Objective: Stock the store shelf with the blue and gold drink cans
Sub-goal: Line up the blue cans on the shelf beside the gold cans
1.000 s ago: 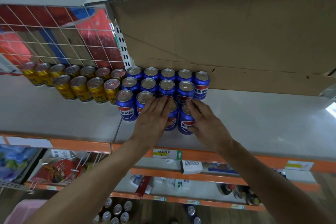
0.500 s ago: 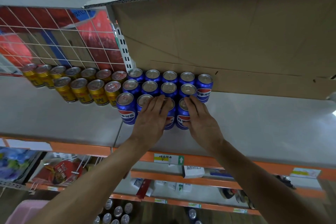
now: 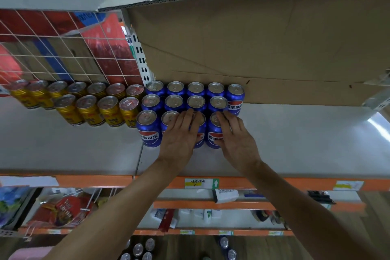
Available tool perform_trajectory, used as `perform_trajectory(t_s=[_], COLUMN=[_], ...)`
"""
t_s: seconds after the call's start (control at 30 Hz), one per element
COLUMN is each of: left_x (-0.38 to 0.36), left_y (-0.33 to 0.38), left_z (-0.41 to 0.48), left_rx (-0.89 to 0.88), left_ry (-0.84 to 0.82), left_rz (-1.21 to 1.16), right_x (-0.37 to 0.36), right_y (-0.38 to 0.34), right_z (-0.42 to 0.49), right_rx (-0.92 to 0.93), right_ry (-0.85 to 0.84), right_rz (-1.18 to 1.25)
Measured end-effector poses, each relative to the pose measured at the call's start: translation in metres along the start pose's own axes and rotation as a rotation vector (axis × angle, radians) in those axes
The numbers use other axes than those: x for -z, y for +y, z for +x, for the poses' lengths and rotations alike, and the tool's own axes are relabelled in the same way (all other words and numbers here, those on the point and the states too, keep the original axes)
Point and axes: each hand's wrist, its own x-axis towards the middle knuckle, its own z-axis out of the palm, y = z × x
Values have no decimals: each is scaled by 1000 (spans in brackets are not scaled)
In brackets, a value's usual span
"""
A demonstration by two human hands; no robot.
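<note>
Blue cans [image 3: 148, 131] stand on the grey shelf [image 3: 295, 143] beside gold cans [image 3: 89, 112]. My left hand [image 3: 181, 135] and right hand [image 3: 237, 139] rest straight-fingered on the front row's tops, gripping nothing.

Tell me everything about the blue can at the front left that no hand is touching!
The blue metal drink can stands upright on the pale grey shelf board, at the left end of the front row of blue cans. Its silver top has a pull tab; its shiny blue side shows a red, white and blue round logo with white characters. A second blue can stands close at its right, another just behind. The left hand rests on neighbouring cans, not on it.
</note>
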Motion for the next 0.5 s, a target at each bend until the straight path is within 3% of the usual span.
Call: perform_trajectory(t_s=[0.33,0.5], left_x=[26,38], left_y=[4,21], left_z=[-1,-19], left_rx=[5,-120], left_ry=[-69,-23], left_rz=[-138,-193], right_x=[17,32], right_y=[-13,-15], right_z=[-1,-27], right_rx=[-49,-93], right_ry=[-30,29], right_rz=[-54,-47])
